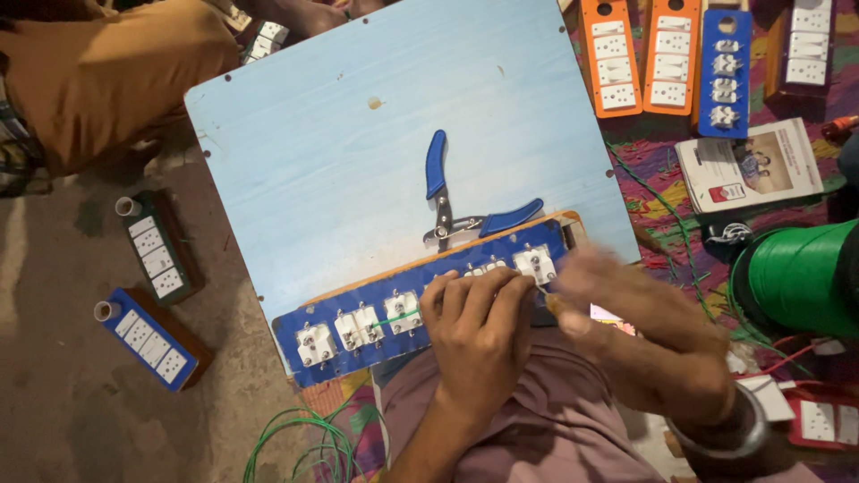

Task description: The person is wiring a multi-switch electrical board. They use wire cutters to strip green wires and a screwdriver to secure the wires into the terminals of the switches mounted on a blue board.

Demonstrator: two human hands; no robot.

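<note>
A blue switchboard panel (358,309) lies back side up at the near edge of a light-blue board (358,134), with several white switch and socket backs along it. My left hand (474,335) rests on the panel's middle and pinches a thin green wire (394,317) that runs left across the white parts. My right hand (644,331) is blurred and hovers by the panel's right end, gripping a small tool with a yellowish handle (550,300) aimed at the rightmost white part. Blue-handled pliers (447,201) lie open on the board just behind the panel.
A green wire spool (801,273) stands at the right. Orange and blue switchboards (667,54) lie at the top right beside a booklet (752,165). Two more switchboards (152,295) lie on the floor at left. Loose green wire (304,443) coils at the bottom. Another person's brown-clothed leg (98,72) is at the top left.
</note>
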